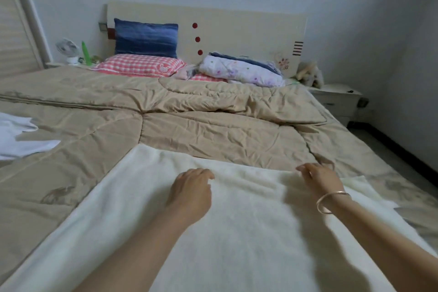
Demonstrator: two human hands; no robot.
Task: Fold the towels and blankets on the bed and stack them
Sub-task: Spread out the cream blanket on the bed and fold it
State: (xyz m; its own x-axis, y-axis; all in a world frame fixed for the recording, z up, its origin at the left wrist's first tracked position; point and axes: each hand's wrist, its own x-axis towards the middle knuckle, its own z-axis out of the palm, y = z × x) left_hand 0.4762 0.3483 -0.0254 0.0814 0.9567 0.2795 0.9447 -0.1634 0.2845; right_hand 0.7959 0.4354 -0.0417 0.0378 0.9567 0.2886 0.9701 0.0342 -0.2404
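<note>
At the far left edge a white cloth (16, 135) is lying crumpled on the tan quilt (189, 114) that is covering the bed. Behind it, on a low stand by the wall, a small fan (67, 48) and a green bottle (86, 53) are standing side by side. Next to them a blue pillow (145, 38) is leaning upright against the headboard (237, 35), with a red checked pillow (139, 65) lying flat in front of it. Further right a floral quilt (241, 70) is sitting bundled at the head of the bed, partly over a second checked pillow.

In the near half, the white towel (237, 232) is lying spread over the tan quilt, running from the bottom of the view up towards the middle of the bed. The left hand (192, 187) is resting knuckles-up on the towel a little short of its far edge, fingers bent down into the cloth; whether it is gripping a fold or only pressing is not clear. The right hand (320, 178), with a metal bangle (331, 201) hanging on its wrist, is sitting at the towel's far right corner, its curled fingers touching the edge there; the thumb is hidden, so a pinch cannot be confirmed. To the right of that wrist a lower layer of the towel is sticking out on the quilt.

Beyond the bed's right side a white nightstand (336, 97) is standing against the wall
</note>
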